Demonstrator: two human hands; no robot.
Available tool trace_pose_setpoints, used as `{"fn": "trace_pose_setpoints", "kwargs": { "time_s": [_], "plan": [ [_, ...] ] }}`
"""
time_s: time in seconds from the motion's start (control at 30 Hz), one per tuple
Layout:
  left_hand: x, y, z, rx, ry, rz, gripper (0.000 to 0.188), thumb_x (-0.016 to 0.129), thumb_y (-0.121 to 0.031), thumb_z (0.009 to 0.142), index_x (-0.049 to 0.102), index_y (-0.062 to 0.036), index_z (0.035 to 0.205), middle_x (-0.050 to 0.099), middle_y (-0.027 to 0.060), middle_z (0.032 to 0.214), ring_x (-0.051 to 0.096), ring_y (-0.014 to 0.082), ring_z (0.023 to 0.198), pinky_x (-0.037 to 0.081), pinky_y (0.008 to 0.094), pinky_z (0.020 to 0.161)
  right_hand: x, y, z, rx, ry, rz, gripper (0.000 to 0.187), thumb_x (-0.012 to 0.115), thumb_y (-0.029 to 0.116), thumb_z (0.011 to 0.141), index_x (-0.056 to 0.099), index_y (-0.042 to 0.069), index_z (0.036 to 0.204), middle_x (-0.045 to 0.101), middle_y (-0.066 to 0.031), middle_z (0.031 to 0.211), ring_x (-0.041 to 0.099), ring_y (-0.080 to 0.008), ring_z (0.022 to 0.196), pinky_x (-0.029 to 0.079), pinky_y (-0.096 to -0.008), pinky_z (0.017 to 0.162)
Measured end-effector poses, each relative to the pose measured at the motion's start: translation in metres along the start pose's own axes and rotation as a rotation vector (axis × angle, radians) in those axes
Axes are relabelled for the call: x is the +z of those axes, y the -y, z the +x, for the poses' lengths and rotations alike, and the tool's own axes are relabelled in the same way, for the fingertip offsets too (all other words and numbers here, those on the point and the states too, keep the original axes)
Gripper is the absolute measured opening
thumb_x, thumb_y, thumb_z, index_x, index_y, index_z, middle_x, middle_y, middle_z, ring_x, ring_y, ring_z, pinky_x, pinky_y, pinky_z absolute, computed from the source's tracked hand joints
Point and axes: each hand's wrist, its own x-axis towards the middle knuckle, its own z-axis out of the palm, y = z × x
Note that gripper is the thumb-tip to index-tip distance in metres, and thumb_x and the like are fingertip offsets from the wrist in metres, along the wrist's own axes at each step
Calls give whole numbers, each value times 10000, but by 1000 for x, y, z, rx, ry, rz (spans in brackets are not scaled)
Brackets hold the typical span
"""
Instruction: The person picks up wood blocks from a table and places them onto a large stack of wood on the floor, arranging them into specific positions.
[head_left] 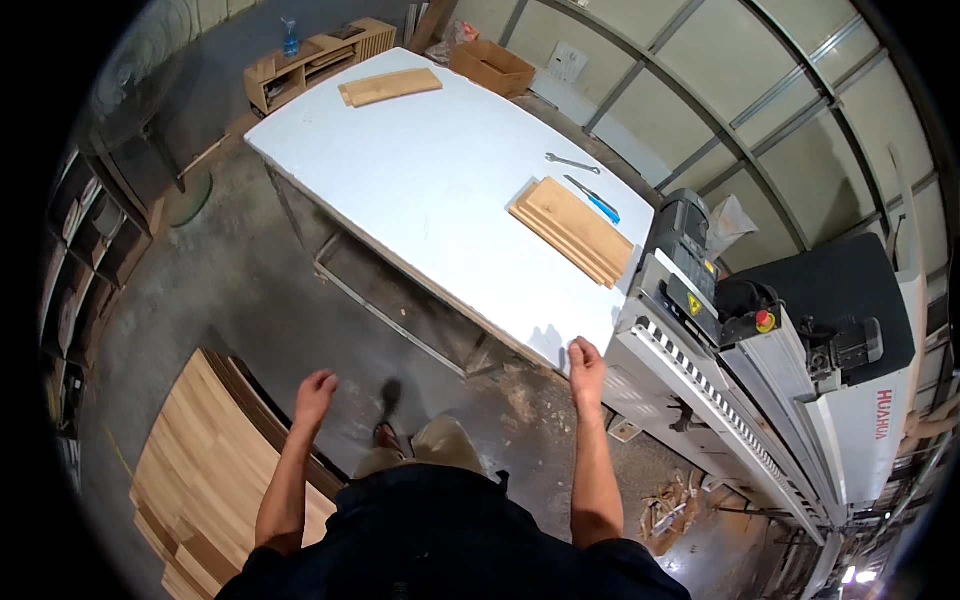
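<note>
While my right hand (586,362) rests loosely curled, gripping nothing, on the white surface's (430,170) near corner and my left hand (315,392) hangs spread and empty above the floor plank stack (200,480), leaning could slip that hand toward the machine (720,340).

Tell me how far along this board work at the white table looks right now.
Done: one small stack of boards and another lie on the white table. In hand: nothing; the right hand rests at the table's near corner, the left hand hangs open and empty. Left: a large pile of boards on the floor.
</note>
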Motion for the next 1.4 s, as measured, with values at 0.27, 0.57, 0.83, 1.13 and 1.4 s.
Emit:
{"fn": "trace_pose_setpoints", "kwargs": {
  "time_s": [0.27,0.57,0.83,1.13,1.4],
  "plan": [
    [177,-236,95,624,472,246,402,544,-294,886,551,-16,1176,554,188,1203,503,336,1142,394,399,968,23,33,126,-282,-207,-269,524,602,315,856,513,-79,1190,506,-287,1220,481,-368,1164,378,-375,977],
    [342,-346,233,883,370,718,718,571,-395,840,321,53,1342,255,270,1420,180,460,1322,193,475,1090,-3,2,249,10,-436,-493,675,616,309,819,362,-115,1278,424,-310,1275,436,-428,1170,385,-417,964],
    [427,-368,248,1155,694,940,751,444,-485,889,237,24,1402,126,189,1495,53,342,1391,26,460,1126,-9,-41,256,27,-544,-444,493,468,309,926,421,-17,1292,565,-264,1097,556,-397,1008,451,-431,850],
    [395,-357,300,461,484,687,962,654,-536,729,287,146,1300,242,327,1371,186,416,1309,243,448,1061,-9,-27,259,145,-472,-175,413,467,217,929,461,20,1293,591,-232,1123,590,-351,1011,463,-364,855],
    [358,-381,336,-94,935,96,440,698,-96,729,534,90,1092,607,176,1020,609,232,896,506,329,763,34,17,207,495,-437,367,384,594,53,857,521,-36,1223,635,-90,1014,577,-156,900,455,-288,821]
  ]
}}
